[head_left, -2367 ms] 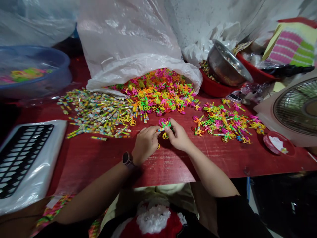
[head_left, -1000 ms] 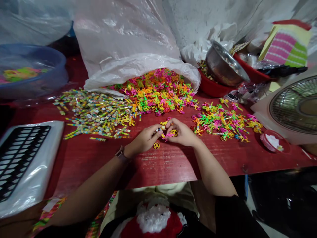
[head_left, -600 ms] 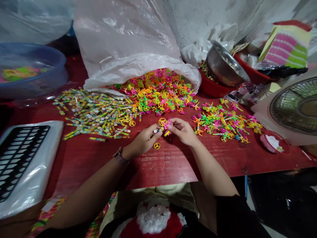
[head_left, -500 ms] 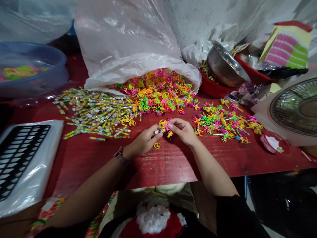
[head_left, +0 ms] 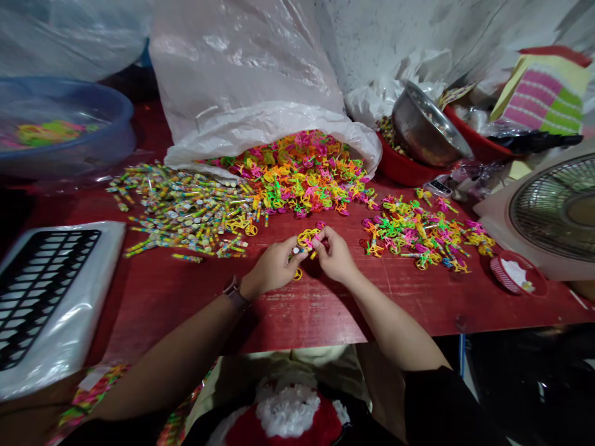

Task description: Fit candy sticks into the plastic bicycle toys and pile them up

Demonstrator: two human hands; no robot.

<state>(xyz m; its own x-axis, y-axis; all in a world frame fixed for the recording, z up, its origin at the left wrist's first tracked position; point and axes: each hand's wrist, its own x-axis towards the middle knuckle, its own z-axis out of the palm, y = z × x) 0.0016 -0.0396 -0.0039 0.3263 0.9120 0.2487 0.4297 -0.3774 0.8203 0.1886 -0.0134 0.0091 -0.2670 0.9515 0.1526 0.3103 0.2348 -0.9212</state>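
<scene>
Both my hands are together above the red table, near its middle. My left hand [head_left: 274, 267] pinches a small striped candy stick [head_left: 295, 251] against a yellow-wheeled plastic toy bicycle [head_left: 309, 239] with a pink frame. My right hand [head_left: 337, 255] grips that bicycle from the other side, and my fingers hide part of it. A loose yellow plastic wheel [head_left: 297, 274] lies just below my left fingertips. Heaps of neon toy bicycles [head_left: 297, 179] and striped candy sticks [head_left: 186, 214] spread out beyond my hands.
A second pile of bicycles [head_left: 418, 232] lies to the right. A white plastic bag [head_left: 242, 74], blue basin [head_left: 65, 105], steel bowl [head_left: 430, 133], red bowl [head_left: 404, 170], small red basket [head_left: 515, 272], fan [head_left: 555, 207] and plastic-wrapped black grid panel [head_left: 51, 297] surround the red table [head_left: 302, 310].
My hands have drawn closer together around the yellow-wheeled bicycle. The loose yellow wheel now sits right at my left fingertips, and the view has shifted slightly.
</scene>
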